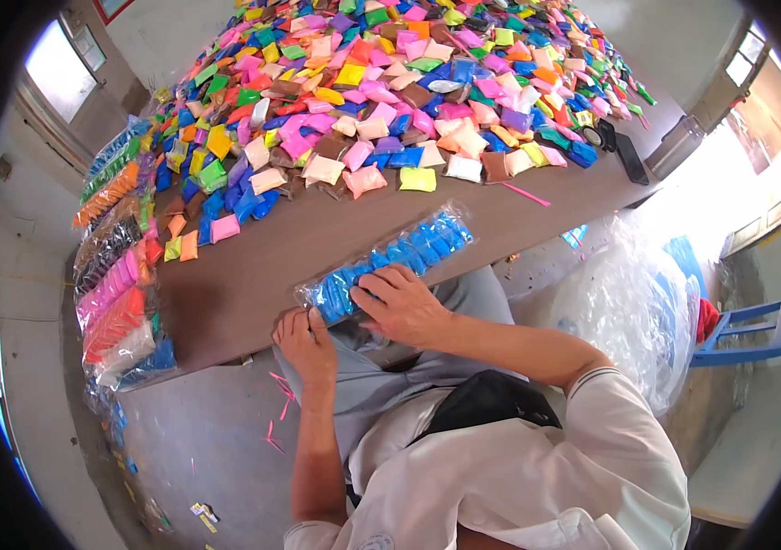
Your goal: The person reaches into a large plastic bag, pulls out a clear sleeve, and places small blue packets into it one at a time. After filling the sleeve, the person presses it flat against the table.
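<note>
A long clear plastic bag filled with a row of blue packets point(423, 246) lies slantwise at the table's front edge. My right hand point(400, 307) rests on the near side of this bag, fingers bent over the blue packets. At the bag's lower left end is my left hand point(306, 344), its fingers curled at the table edge and the thumb by the clear plastic. Whether the left fingers pinch the plastic is too small to tell. Beyond the bag, a large heap of small colourful packets point(363, 128) covers the back of the table.
The brown table point(235, 293) has long bags of sorted packets point(115, 293) along its left edge. A black phone point(630, 158) and a clear jar point(676, 147) stand at the right. Right of my legs are a large clear plastic bag point(629, 312) and a blue chair point(743, 332).
</note>
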A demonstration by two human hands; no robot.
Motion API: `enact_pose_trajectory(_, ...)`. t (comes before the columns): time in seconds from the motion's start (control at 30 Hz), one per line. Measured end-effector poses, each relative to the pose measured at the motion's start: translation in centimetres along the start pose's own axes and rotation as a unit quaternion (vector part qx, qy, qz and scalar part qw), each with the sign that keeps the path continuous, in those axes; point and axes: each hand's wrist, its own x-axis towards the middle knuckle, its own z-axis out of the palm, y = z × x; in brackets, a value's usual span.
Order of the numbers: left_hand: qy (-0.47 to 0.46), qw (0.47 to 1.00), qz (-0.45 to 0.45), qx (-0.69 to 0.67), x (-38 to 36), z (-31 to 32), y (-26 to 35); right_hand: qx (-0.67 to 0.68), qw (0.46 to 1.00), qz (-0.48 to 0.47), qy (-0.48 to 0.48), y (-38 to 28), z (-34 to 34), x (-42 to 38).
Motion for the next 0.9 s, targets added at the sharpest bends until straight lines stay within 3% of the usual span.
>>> enact_pose_trajectory(0.17,-0.001,1.0,0.007,-0.006,0.0,-0.1,-0.1,0.012,1.0,-0.007,0.019,0.1,-1.1,-0.4)
enact_pose_trajectory(0.27,0.003,1.0,0.006,-0.003,-0.1,-0.1,-0.1,-0.033,0.997,0.037,0.051,0.9,-2.7,-0.9)
enact_pose_trajectory(0.6,0.019,0.999,-0.008,-0.04,0.2,-0.2,-0.2,-0.053,0.998,-0.019,0.0,5.7,-2.1,0.2)
enact_pose_trajectory(0.67,-0.005,0.997,-0.042,-0.065,0.2,-0.5,-0.5,-0.049,0.998,0.001,-0.047,5.8,-2.6,1.0)
enact_pose_trajectory(0.77,-0.049,0.983,-0.115,-0.132,0.5,-1.6,-1.0,-0.029,0.999,-0.023,-0.025,7.0,-2.8,2.8)
enact_pose_trajectory(0.9,-0.033,0.946,-0.172,-0.272,1.3,-2.6,-1.3,0.076,0.965,0.092,-0.235,9.1,-3.0,6.4)
